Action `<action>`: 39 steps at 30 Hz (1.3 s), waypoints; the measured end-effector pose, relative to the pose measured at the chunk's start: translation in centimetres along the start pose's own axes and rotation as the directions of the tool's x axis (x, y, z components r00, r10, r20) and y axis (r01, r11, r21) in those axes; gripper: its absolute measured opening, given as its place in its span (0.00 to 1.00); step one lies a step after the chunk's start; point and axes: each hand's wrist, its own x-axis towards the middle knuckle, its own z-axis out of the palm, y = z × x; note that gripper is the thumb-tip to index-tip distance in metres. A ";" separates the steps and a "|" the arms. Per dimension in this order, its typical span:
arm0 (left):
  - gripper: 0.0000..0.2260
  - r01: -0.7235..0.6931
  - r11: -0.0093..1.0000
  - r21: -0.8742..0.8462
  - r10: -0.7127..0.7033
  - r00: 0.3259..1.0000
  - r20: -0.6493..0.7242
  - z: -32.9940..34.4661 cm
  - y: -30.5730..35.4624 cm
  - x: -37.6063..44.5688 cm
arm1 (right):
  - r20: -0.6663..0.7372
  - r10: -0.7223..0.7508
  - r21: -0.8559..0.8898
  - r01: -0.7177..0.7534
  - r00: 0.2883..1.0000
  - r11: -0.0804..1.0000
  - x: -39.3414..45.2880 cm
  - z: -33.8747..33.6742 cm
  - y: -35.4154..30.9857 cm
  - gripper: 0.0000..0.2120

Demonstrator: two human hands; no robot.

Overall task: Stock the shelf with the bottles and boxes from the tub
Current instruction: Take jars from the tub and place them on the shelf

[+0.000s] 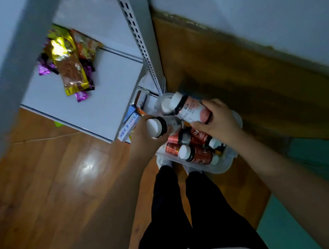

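Note:
A clear plastic tub (227, 165) stands on the floor at my feet, holding several red-labelled bottles (197, 153) with white caps. My left hand (146, 136) grips a dark bottle (166, 125) with a white cap, held just above the tub's left side. My right hand (216, 119) grips a pink-and-white labelled bottle (191, 107), tilted with its white cap pointing up-left. The grey shelf (92, 105) stands to the left, its lower board partly bare. Blue-and-white boxes (129, 126) lie on a lower level under that board's edge.
Gold, orange and purple snack packets (66, 62) lie on the shelf board. The perforated shelf upright (140, 42) rises beside the tub. My black-trousered legs (194, 215) stand on the wooden floor (50, 184); a white wall (269, 2) is to the right.

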 end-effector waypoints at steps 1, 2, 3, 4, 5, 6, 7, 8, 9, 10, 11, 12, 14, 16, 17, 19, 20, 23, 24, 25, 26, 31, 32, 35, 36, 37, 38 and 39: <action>0.24 0.012 0.999 -0.047 -0.012 1.000 -0.017 -1.2 0.9 -1.6 | 0.008 -0.016 0.021 0.016 1.000 1.000 -1.1 -1.0 -1.3 0.31; 0.24 0.022 0.995 -0.096 -0.026 0.999 -0.037 -2.3 1.7 -3.2 | 0.016 -0.030 0.033 0.030 0.999 0.999 -2.2 -1.9 -2.6 0.30; 0.24 0.034 0.989 -0.147 -0.044 0.997 -0.062 -3.4 2.5 -4.9 | 0.019 -0.047 0.033 0.046 0.999 0.998 -3.3 -2.8 -3.9 0.30; 0.24 0.038 0.981 -0.193 -0.056 0.994 -0.092 -4.6 3.1 -6.5 | 0.019 -0.074 0.028 0.073 0.997 0.997 -4.3 -3.6 -5.3 0.30; 0.25 0.033 0.973 -0.228 -0.064 0.990 -0.129 -5.8 3.7 -8.1 | 0.022 -0.110 0.031 0.109 0.994 0.993 -5.3 -4.4 -6.9 0.30; 0.26 0.024 0.968 -0.250 -0.067 0.984 -0.167 -7.0 4.3 -9.9 | 0.029 -0.154 0.049 0.153 0.988 0.987 -6.4 -5.0 -8.4 0.30; 0.26 0.026 0.961 -0.275 -0.083 0.976 -0.200 -8.3 4.8 -11.6 | 0.040 -0.204 0.076 0.201 0.978 0.977 -7.3 -5.4 -10.0 0.30; 0.26 0.034 0.949 -0.315 -0.110 0.967 -0.228 -9.5 5.0 -13.2 | 0.056 -0.258 0.101 0.252 0.964 0.963 -8.1 -5.6 -11.5 0.30; 0.26 0.046 0.927 -0.372 -0.147 0.957 -0.248 -10.8 5.0 -14.9 | 0.077 -0.310 0.115 0.300 0.948 0.947 -8.8 -5.7 -12.9 0.30; 0.26 0.049 0.897 -0.440 -0.180 0.948 -0.262 -12.0 4.9 -16.5 | 0.099 -0.356 0.121 0.344 0.929 0.931 -9.5 -5.6 -14.4 0.31; 0.27 0.033 0.861 -0.508 -0.204 0.937 -0.285 -13.3 4.9 -18.1 | 0.113 -0.399 0.125 0.385 0.910 0.914 -10.0 -5.4 -16.0 0.32; 0.28 -0.002 0.827 -0.562 -0.213 0.924 -0.317 -14.6 4.7 -19.5 | 0.121 -0.439 0.130 0.425 0.890 0.896 -10.5 -5.1 -17.5 0.33; 0.27 -0.090 0.756 -0.649 -0.234 0.888 -0.396 -16.8 4.4 -22.2 | 0.141 -0.514 0.156 0.494 0.846 0.855 -11.6 -4.1 -20.5 0.33; 0.23 -0.188 0.663 -0.725 -0.263 0.848 -0.460 -19.0 4.2 -24.5 | 0.173 -0.577 0.194 0.546 0.798 0.815 -12.9 -2.9 -23.6 0.30; 0.22 -0.233 0.619 -0.750 -0.286 0.823 -0.491 -20.2 4.1 -25.5 | 0.180 -0.606 0.224 0.567 0.775 0.793 -13.7 -2.1 -25.0 0.28; 0.22 -0.305 0.558 -0.772 -0.323 0.777 -0.541 -22.5 3.4 -27.1 | 0.176 -0.638 0.294 0.578 0.750 0.761 -15.2 -0.5 -27.9 0.26; 0.23 -0.333 0.541 -0.772 -0.330 0.760 -0.559 -23.6 3.1 -27.8 | 0.171 -0.650 0.331 0.578 0.740 0.746 -15.9 0.4 -29.3 0.26; 0.26 -0.398 0.506 -0.765 -0.335 0.727 -0.600 -27.2 2.1 -29.8 | 0.142 -0.693 0.398 0.601 0.707 0.694 -17.7 3.2 -33.7 0.27; 0.26 -0.417 0.507 -0.754 -0.322 0.720 -0.615 -28.4 1.9 -30.5 | 0.134 -0.700 0.412 0.603 0.701 0.683 -18.2 3.9 -35.1 0.27; 0.25 -0.439 0.507 -0.742 -0.310 0.710 -0.632 -29.7 1.7 -31.1 | 0.122 -0.707 0.427 0.606 0.697 0.671 -18.7 4.6 -36.7 0.28; 0.24 -0.456 0.512 -0.729 -0.299 0.700 -0.648 -30.9 1.5 -31.7 | 0.108 -0.713 0.439 0.610 0.692 0.659 -19.2 5.2 -38.1 0.28; 0.20 -0.526 0.506 -0.684 -0.258 0.664 -0.702 -36.5 0.0 -34.1 | 0.049 -0.733 0.505 0.616 0.678 0.604 -21.3 8.2 -43.9 0.26; 0.19 -0.535 0.507 -0.676 -0.249 0.660 -0.709 -37.4 -0.5 -34.4 | 0.045 -0.736 0.517 0.615 0.675 0.596 -21.4 8.8 -44.7 0.25; 0.18 -0.556 0.510 -0.656 -0.218 0.655 -0.724 -39.6 -1.5 -35.3 | 0.026 -0.743 0.533 0.619 0.669 0.576 -21.8 10.3 -46.6 0.25; 0.18 -0.558 0.514 -0.652 -0.210 0.655 -0.726 -40.3 -1.8 -35.5 | 0.019 -0.742 0.540 0.618 0.670 0.572 -21.9 10.7 -47.1 0.25; 0.18 -0.559 0.515 -0.650 -0.204 0.656 -0.726 -40.9 -2.0 -35.7 | 0.012 -0.742 0.550 0.615 0.670 0.564 -21.9 11.0 -47.7 0.25; 0.18 -0.563 0.511 -0.649 -0.201 0.656 -0.727 -41.4 -2.3 -35.7 | 0.004 -0.743 0.560 0.613 0.670 0.557 -21.9 11.3 -48.2 0.24; 0.18 -0.566 0.504 -0.652 -0.204 0.656 -0.727 -42.0 -2.7 -35.6 | -0.003 -0.743 0.563 0.615 0.669 0.552 -21.9 11.5 -48.8 0.24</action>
